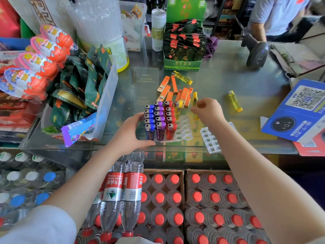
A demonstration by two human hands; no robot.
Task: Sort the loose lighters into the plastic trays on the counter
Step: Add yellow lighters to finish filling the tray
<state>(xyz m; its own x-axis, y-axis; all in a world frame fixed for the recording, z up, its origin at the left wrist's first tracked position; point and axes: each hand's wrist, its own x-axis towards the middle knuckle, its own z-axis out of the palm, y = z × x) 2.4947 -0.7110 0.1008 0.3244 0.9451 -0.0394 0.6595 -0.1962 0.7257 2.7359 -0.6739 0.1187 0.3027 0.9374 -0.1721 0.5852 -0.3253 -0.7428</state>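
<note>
A white plastic tray [183, 132] stands on the glass counter, holding rows of blue, purple and red lighters and one yellow lighter [177, 107] at its far end. My left hand [131, 134] grips the tray's left near side. My right hand [207, 110] pinches a yellow lighter [194, 99] upright above the tray's right column. Loose orange lighters [173, 91] lie in a heap behind the tray. Two more yellow lighters lie loose, one far behind [182, 77] and one to the right [234, 101]. A second, empty tray [211, 140] lies under my right forearm.
A green box of tea packets [182, 50] stands behind the lighters. A barcode scanner [255, 53] sits at the far right, a blue QR stand [299, 111] at the right edge. Snack bins crowd the left. Another person stands behind the counter. Water bottles fill boxes below.
</note>
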